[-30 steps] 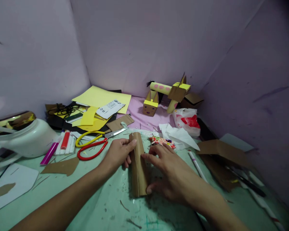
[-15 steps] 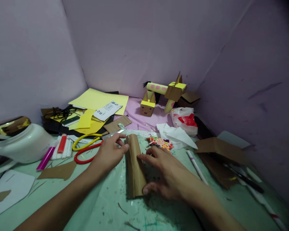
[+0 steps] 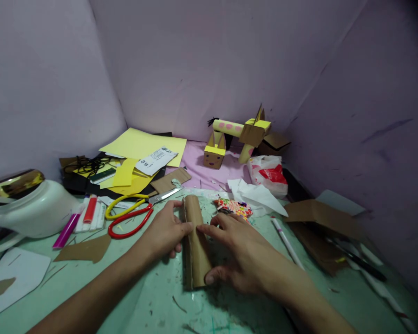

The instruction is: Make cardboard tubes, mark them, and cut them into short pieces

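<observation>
While my left hand point(image 3: 165, 232) lays its thumb over the left edge of the brown cardboard tube point(image 3: 197, 246), my right hand point(image 3: 235, 253) touches it from the other side. I have the tube lying on the green table point(image 3: 149, 301), between both hands, its length running away from me and a raw edge showing along its left side. My right hand is spread, thumb and forefinger well apart: the forefinger reaches the upper surface and the thumb sits against the lower right side. On the left, I see the forefinger beside the tube's far end and the other fingers curled next to it; I cannot tell whether that hand is clamped on the cardboard.

Just beyond my left hand lie the scissors point(image 3: 152, 199), one loop yellow and one red, blades pointing away to the right. Farther left I have a purple marker point(image 3: 66, 230) and a white pot point(image 3: 42, 208). Past my right hand is a floral-patterned piece point(image 3: 234, 207), with crumpled white paper point(image 3: 257, 197) beside it. Near the back wall point(image 3: 195, 60) I can see a cardboard box figure point(image 3: 214, 158) with pointed ears and a drawn face.
</observation>
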Demonstrator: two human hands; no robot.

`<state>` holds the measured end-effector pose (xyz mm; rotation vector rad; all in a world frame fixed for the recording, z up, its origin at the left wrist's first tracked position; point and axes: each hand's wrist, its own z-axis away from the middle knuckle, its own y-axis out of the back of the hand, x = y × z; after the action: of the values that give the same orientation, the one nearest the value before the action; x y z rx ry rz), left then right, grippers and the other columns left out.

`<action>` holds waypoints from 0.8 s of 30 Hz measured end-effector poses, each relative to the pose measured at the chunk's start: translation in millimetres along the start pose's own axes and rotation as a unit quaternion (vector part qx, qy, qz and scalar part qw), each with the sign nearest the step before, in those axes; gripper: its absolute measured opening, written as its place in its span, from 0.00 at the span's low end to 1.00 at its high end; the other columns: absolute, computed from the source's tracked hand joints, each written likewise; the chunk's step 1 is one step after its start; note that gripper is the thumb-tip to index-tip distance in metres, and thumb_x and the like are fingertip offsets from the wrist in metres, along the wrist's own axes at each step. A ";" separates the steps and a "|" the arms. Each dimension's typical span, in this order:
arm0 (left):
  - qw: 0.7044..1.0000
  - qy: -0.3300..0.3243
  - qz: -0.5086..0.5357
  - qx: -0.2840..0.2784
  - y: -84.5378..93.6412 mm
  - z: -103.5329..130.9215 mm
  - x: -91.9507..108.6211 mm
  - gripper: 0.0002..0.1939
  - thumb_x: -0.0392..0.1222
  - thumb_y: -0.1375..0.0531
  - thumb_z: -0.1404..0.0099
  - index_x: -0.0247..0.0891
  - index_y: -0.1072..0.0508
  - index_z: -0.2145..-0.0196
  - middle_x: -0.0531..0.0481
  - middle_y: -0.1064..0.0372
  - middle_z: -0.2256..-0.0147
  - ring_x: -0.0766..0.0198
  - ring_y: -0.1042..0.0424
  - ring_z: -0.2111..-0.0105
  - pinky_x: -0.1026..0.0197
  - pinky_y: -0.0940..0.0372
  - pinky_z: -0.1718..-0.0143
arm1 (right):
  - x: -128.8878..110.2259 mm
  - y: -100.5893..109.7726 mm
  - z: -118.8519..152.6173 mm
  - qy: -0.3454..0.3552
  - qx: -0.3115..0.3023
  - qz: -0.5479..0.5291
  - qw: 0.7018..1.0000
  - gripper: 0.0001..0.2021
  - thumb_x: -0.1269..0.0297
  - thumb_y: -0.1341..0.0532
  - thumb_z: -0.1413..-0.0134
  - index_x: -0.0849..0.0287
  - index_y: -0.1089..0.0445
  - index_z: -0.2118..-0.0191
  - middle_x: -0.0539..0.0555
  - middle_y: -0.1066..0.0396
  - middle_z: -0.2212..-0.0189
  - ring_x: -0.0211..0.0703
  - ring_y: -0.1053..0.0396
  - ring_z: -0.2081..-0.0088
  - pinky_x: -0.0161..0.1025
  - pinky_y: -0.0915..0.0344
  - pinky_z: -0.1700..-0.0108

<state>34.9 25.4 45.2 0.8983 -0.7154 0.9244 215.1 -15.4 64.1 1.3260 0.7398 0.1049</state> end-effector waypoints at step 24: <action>0.999 0.005 -0.011 -0.032 -2.1 -2.4 -3.2 0.27 0.38 0.47 0.39 0.38 0.49 0.43 0.63 0.43 0.87 0.66 0.41 0.91 0.71 0.48 0.94 | 21.7 26.4 -42.0 0.018 0.114 0.064 0.991 0.23 0.66 0.32 0.50 0.60 0.31 0.47 0.59 0.32 0.54 0.47 0.32 0.60 0.44 0.36 0.58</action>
<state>35.8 25.7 40.7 0.8433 -0.7213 0.8816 217.9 37.2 76.3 1.5936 0.7129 0.1514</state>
